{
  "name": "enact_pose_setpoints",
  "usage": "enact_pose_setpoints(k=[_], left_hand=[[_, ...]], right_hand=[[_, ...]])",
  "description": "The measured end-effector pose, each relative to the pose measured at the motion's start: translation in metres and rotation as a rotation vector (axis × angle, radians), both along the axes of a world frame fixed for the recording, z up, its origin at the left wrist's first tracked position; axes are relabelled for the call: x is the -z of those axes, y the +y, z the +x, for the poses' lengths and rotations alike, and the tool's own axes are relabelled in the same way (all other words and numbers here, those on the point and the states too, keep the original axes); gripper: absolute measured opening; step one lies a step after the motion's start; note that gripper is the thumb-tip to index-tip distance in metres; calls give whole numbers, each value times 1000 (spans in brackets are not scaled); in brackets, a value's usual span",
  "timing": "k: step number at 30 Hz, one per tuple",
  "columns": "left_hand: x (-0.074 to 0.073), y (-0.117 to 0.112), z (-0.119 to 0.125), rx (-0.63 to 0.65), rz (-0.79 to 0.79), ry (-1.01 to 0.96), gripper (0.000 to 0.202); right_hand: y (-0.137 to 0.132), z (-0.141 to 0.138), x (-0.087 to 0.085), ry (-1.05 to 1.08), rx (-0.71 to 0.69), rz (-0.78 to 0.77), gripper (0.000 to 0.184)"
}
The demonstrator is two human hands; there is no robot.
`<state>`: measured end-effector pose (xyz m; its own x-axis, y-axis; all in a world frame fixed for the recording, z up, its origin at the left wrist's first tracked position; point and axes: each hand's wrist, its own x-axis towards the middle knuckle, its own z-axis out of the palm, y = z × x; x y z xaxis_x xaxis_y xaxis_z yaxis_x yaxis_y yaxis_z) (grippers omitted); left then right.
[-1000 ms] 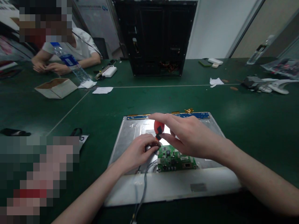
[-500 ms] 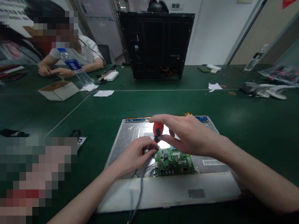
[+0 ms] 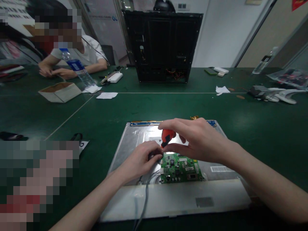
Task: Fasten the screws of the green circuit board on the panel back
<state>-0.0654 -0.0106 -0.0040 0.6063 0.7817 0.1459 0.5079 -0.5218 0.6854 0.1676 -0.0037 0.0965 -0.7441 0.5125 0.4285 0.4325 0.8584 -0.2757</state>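
A silver metal display panel (image 3: 130, 141) lies flat on the green table, with a small green circuit board (image 3: 180, 168) on its near half. My right hand (image 3: 194, 141) is closed around the red and black handle of a screwdriver (image 3: 166, 137), held upright over the board's far left corner. My left hand (image 3: 141, 160) is pinched at the screwdriver's lower end, right beside that corner; what its fingertips hold is hidden. A grey cable (image 3: 144, 199) runs from the board toward me over the panel's white front edge.
A black open computer case (image 3: 163, 45) stands at the back centre. A person sits at the far left behind a water bottle (image 3: 77, 69) and a cardboard box (image 3: 60, 91). Paper scraps (image 3: 107, 95), a white device (image 3: 115, 77) and bagged parts (image 3: 274, 91) lie around.
My right hand has curled further over the screwdriver handle and tilted it to the right. My left hand stays pinched at its tip. The view shifted slightly.
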Motion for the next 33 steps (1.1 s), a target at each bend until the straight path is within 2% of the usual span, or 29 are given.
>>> enact_pose_setpoints(k=[4,26,33], left_hand=[[3,-1,0,14,63,-9,6],[4,0,-1,37,41,18,8],[5,0,-1,47,84,9,8]], right_hand=[[-1,-2,1,9,9,40,21],[-4,0,-2,-39,6,98,25],[-5,-1,-4,-57,13,138,22]])
